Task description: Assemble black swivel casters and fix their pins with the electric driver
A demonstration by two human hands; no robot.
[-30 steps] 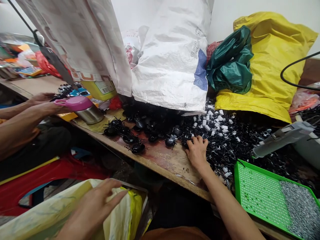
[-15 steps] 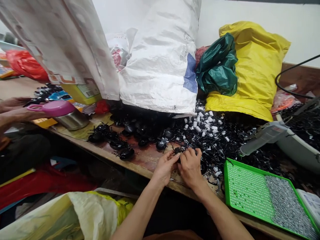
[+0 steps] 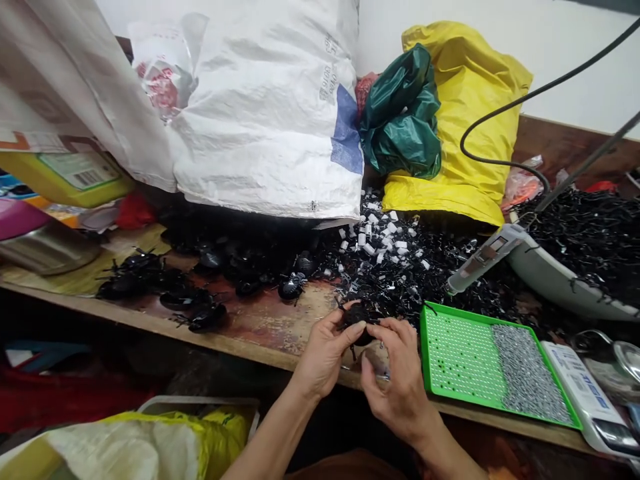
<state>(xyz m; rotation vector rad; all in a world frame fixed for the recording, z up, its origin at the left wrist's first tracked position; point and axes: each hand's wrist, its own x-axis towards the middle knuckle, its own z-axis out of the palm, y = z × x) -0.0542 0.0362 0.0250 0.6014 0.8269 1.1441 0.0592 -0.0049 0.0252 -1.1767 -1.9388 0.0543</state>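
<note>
Head view: left hand (image 3: 325,353) and right hand (image 3: 397,380) pinch a glossy black plastic beetle (image 3: 356,317) between curled fingers

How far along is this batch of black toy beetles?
Several legged beetles look assembled on the bench. Another beetle is in hand, gripped by the left hand with the right hand at it. Still left: a heap of black parts with white pieces, plus the green tray of grey pellets.
</note>
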